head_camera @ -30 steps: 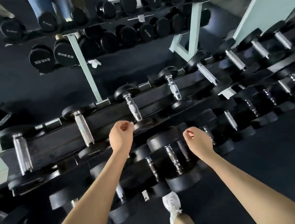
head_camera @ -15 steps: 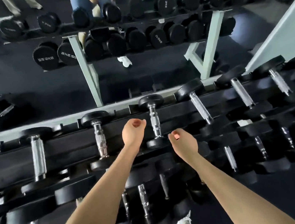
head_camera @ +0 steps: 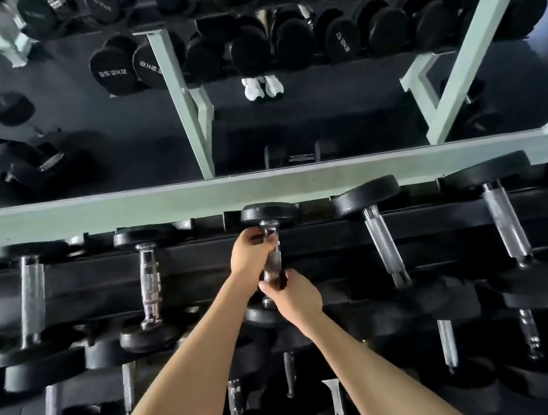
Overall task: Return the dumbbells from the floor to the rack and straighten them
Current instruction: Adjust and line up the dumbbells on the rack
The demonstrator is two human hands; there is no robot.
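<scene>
Both hands on one dumbbell (head_camera: 271,242) on rack's top tier (head_camera: 322,246): left hand (head_camera: 249,253) grip wraps handle's far end, right hand (head_camera: 292,294) grip its near end, likely squaring it with neighbours

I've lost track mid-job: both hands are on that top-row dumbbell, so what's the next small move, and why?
Probably nudge it square in its slot. The left hand grips the far end of the handle and the right hand the near end of the dumbbell, already lying on the rack. Its neighbour to the right lies slanted, so that likely needs straightening next.
</scene>
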